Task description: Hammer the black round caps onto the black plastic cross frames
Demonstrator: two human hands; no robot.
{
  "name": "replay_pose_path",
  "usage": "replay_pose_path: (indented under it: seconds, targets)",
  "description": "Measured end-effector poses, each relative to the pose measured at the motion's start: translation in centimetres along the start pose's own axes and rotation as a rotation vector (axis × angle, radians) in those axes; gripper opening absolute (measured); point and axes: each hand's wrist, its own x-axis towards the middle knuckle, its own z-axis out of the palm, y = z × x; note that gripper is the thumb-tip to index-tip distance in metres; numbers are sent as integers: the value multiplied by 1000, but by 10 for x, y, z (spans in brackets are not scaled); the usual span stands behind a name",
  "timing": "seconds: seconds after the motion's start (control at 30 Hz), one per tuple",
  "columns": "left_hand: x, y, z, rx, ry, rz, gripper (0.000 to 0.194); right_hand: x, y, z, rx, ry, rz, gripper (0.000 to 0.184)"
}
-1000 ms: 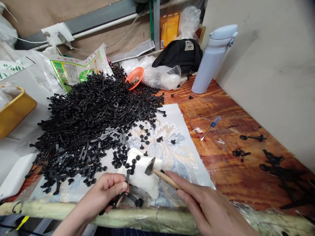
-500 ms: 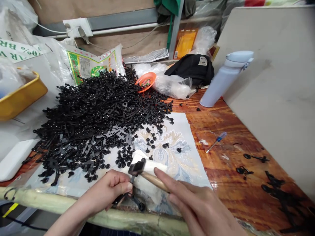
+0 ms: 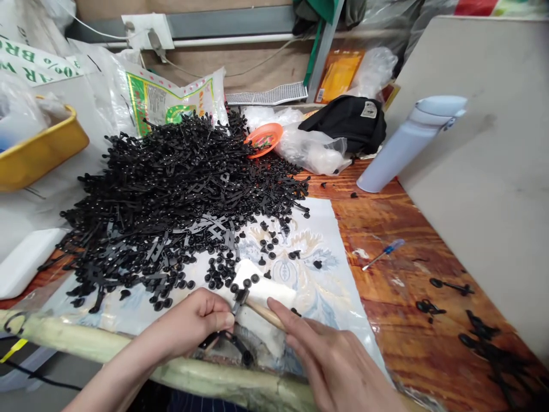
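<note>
My right hand (image 3: pixel 328 349) grips the wooden handle of a small hammer (image 3: pixel 266 315), its index finger stretched along the wood. The dark hammer head is by the white block (image 3: pixel 272 290) at the table's front. My left hand (image 3: pixel 201 320) is closed, thumb against fingers, on a thin dark strip (image 3: pixel 238 307) whose end is near the hammer head; whether they touch I cannot tell. Beneath the fingers a black strap-like piece (image 3: pixel 240 343) with a round end shows, partly hidden. Several small black round caps (image 3: pixel 247 282) lie on and beside the block.
A big heap of black plastic parts (image 3: pixel 171 177) covers the left of the patterned sheet (image 3: pixel 319 229). An orange dish (image 3: pixel 274 137) leans at its back. To the right are a screwdriver (image 3: pixel 386 253), a pale blue bottle (image 3: pixel 398 149) and loose black parts (image 3: pixel 480 337) by a grey panel (image 3: pixel 489 143).
The hammer head has turned and sits slightly lower, showing round caps behind it. My left hand stays closed on the strip. The whole view has shifted a little.
</note>
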Motion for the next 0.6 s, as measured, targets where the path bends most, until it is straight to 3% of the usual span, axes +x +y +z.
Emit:
replay_pose_path:
  seconds: [0.33, 0.43, 0.5, 0.6]
  targets:
    - [2, -7, 1, -54, 19, 12, 31, -4, 4, 8, 60, -60, 74, 51]
    - [-2, -11, 3, -113, 32, 40, 33, -6, 10, 1, 237, -40, 158, 46]
    - [-9, -10, 7, -270, 73, 96, 34, -6, 12, -6, 413, -7, 265, 42]
    - [-19, 0, 18, -711, 234, 241, 27, -3, 3, -10, 772, -28, 525, 42]
